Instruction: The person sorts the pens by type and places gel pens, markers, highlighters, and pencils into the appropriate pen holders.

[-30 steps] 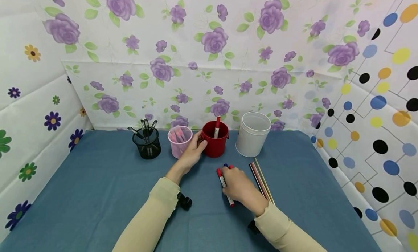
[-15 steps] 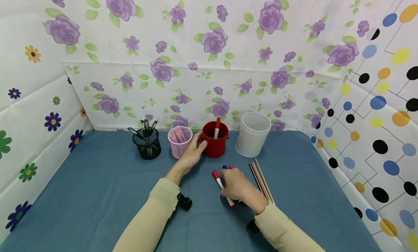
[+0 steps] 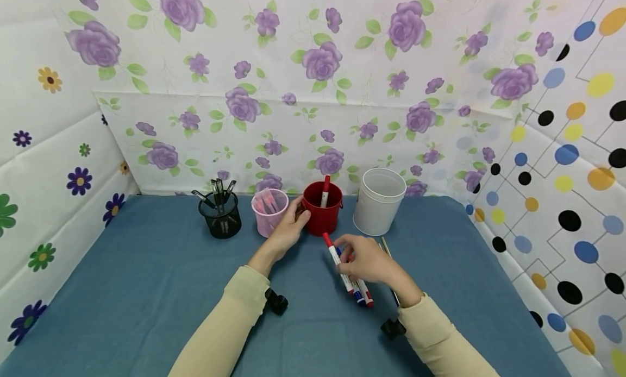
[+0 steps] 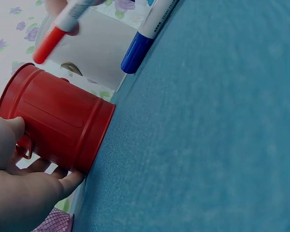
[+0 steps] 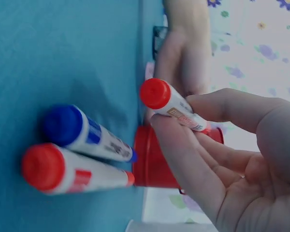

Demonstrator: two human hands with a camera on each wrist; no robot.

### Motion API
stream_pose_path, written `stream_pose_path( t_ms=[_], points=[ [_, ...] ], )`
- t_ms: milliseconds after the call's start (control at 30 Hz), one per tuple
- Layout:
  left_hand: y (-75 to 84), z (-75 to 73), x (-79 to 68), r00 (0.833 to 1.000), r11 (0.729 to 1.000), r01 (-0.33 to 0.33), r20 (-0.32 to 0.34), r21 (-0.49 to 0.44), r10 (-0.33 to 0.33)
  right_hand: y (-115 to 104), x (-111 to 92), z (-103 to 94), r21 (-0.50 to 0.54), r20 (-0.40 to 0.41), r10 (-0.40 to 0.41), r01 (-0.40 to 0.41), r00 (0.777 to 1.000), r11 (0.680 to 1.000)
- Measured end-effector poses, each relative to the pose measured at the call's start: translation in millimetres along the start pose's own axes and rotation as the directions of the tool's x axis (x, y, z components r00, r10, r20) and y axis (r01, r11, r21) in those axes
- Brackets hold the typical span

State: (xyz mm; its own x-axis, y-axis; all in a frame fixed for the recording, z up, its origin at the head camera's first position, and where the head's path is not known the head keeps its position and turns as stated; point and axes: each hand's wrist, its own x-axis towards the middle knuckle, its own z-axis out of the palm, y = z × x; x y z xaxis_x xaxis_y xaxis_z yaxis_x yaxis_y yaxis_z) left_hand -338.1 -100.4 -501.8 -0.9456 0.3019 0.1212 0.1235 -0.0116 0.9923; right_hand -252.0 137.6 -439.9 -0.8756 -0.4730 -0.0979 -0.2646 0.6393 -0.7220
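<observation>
A small red bucket [image 3: 320,222] stands upright with one red-capped marker [image 3: 325,195] leaning inside it. My left hand [image 3: 283,230] holds the bucket's left side, thumb by the handle loop and fingers curled round toward the base in the left wrist view. Between thumb and fingers, my right hand [image 3: 367,263] pinches a red-and-white marker [image 5: 181,111], lifted off the cloth just in front of the bucket. Below that hand lie a blue marker [image 5: 99,137] and another red marker [image 5: 87,171], side by side on the cloth.
Left of the bucket stand a pink basket [image 3: 270,217] with pink-topped items and a black mesh cup [image 3: 222,222] with dark pens. A white bucket [image 3: 379,203] is to its right. Thin sticks [image 3: 385,246] lie partly behind my right forearm. Patterned cloth walls enclose the table.
My right hand has raised the red marker off the cloth and carried it toward the red bucket, uncovering the two markers beneath. My left hand has stayed on the bucket.
</observation>
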Motion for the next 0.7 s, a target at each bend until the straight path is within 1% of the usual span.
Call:
stream_pose_path(
  t_ms=[200,367,533,700],
  points=[
    [-0.7,-0.6,0.3,1.0,1.0,-0.016,0.012,0.004,0.016,2,0,-15.8,0.095,-0.068,-0.004,0.01,0.998,0.995],
    [-0.9,-1.1,0.1,1.0,1.0,-0.011,0.017,0.008,0.011,2,1,-24.7,0.146,-0.144,-0.031,0.052,0.989,0.988],
    [-1.4,-0.6,0.3,1.0,1.0,-0.013,0.02,0.014,0.013,1,3,-33.0,0.169,-0.227,-0.063,0.103,0.972,0.98],
    [-1.7,-0.4,0.3,1.0,1.0,-0.014,0.018,0.019,0.014,0,7,-42.5,0.175,-0.32,-0.079,0.141,0.944,0.974]
  ],
)
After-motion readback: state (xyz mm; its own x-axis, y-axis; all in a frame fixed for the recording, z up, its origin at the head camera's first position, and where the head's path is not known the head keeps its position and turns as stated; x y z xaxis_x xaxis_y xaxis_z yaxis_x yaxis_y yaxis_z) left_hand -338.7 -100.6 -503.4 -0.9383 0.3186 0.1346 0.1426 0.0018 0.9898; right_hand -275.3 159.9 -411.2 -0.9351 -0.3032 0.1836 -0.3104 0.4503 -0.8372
